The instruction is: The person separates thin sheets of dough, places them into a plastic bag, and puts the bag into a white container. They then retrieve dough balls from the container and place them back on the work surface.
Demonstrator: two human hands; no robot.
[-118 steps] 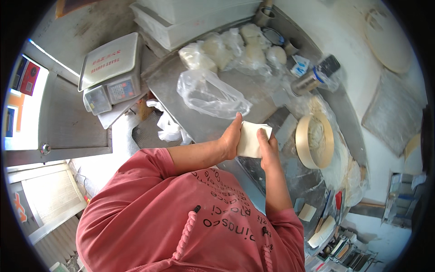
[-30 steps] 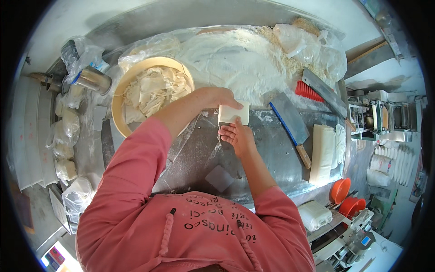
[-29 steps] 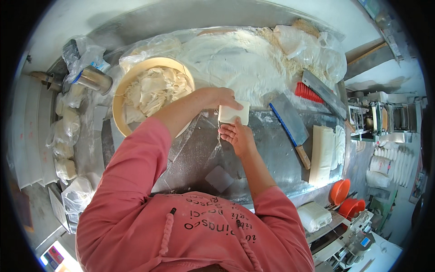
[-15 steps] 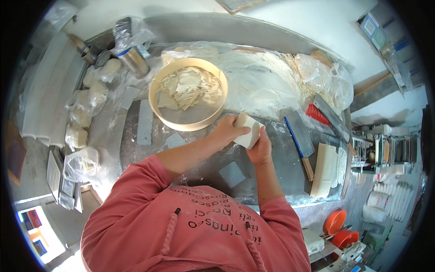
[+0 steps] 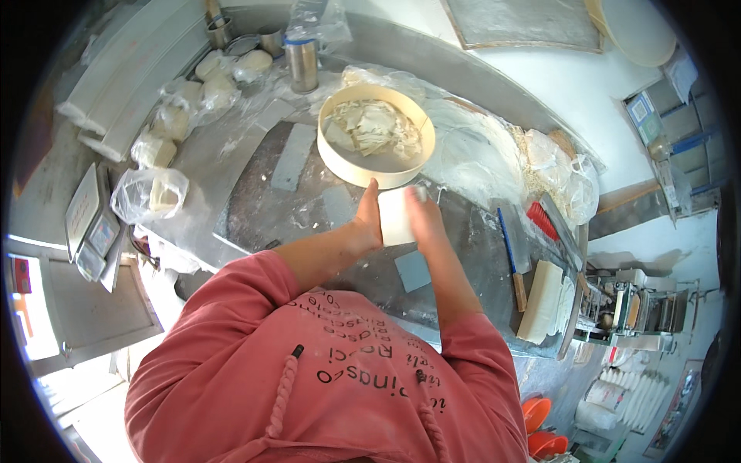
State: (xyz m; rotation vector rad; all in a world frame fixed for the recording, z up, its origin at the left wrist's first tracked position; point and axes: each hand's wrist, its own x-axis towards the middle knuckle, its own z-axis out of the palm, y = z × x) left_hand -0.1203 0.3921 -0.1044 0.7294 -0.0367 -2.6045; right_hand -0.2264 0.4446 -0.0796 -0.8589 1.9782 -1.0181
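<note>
A white stack of dough sheets (image 5: 396, 219) is held between my two hands just above the dark worktop, near its middle. My left hand (image 5: 369, 220) presses along the left side, fingers pointing away from me. On the right side my right hand (image 5: 426, 217) grips the stack, its fingertips at the far edge. Right behind them stands a round wooden-rimmed sieve (image 5: 370, 173) holding cut dough scraps (image 5: 374, 127). A small grey-blue square (image 5: 413, 271) lies on the worktop (image 5: 363, 278) below my hands.
To the right lie a wide-bladed knife (image 5: 515, 241) with a wooden handle, a red brush (image 5: 542, 221) and a long pale dough stack (image 5: 540, 302). Flour (image 5: 471, 150) covers the back. Bagged dough pieces (image 5: 171, 121) and a steel canister (image 5: 302, 68) stand at left.
My view has turned, so the table's things appear shifted. The stack has gone from tilted to squared up, with my left hand now flat along its side.
</note>
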